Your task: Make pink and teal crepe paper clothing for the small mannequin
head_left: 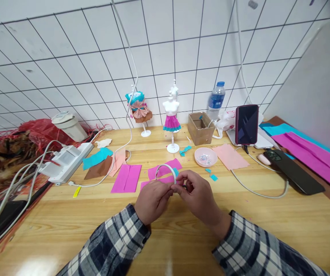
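Observation:
My left hand (153, 200) and my right hand (197, 193) meet at the middle of the table, fingertips nearly touching. Between them a thin white loop of band (166, 166) arches up; its exact kind is unclear. Closed fingers of the left hand hold its lower left side, while the right thumb and fingers pinch the other side. Just behind lie magenta crepe paper pieces (153, 173), partly covered by the hands. Farther back stands a small white dress form (171, 107) wearing a magenta skirt with a blue hem (171, 123).
Left are a magenta piece (127, 178), a brown piece (98, 169), a power strip (67, 165) and cables. A second dress form (138, 109) stands behind. Right are a pink bowl of small beads (205, 157), a cardboard box (201, 130), a water bottle (217, 97) and phones (247, 125).

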`<state>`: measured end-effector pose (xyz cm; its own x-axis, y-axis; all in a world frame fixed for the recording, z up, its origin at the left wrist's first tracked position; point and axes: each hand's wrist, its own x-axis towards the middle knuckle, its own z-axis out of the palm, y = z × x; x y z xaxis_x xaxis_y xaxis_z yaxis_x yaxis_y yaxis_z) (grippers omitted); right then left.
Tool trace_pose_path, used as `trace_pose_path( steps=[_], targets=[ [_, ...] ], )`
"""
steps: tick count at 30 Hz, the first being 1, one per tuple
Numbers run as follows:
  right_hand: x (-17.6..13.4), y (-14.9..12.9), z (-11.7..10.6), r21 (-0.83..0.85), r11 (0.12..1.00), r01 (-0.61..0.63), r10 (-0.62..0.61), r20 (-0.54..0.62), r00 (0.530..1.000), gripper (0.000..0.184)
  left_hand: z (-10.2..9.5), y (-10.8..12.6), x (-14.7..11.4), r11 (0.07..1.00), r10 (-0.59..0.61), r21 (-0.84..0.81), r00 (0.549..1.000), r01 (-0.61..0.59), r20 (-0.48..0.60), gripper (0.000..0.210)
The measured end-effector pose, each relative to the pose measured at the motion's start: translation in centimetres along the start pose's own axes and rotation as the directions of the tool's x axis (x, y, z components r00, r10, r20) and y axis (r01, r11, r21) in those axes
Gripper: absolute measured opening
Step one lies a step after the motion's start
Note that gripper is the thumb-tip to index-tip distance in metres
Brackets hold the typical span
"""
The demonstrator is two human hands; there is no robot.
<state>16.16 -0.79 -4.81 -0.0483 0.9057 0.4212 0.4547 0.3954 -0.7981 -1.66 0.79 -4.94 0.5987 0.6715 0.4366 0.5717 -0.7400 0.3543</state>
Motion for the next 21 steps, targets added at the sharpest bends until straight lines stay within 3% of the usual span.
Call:
trace_pose_path(
  steps=[8, 17, 21],
  targets=[
    [-0.22, 0.12, 0.24, 0.021, 1.000, -0.004, 0.005, -0.056, 0.998, 0.021, -0.10, 0.18, 0.11, 1.000, -0.029, -0.010, 0.999, 0.029, 0.025, 0.018],
    [0.28, 0.25, -0.10, -0.006, 1.000, -0.012, 0.013, 0.047, 0.999, 0.009, -0.16, -0.05, 0.25, 1.000, -0.012, 0.001, 0.999, 0.012, 0.044, 0.017],
    [0.18, 0.36, -0.04, -0.022, 1.000, 0.004, -0.003, 0.048, 0.999, 0.015, -0.11, -0.03, 0.26, 1.000, -0.030, 0.003, 0.998, 0.030, 0.053, 0.017]
  ],
)
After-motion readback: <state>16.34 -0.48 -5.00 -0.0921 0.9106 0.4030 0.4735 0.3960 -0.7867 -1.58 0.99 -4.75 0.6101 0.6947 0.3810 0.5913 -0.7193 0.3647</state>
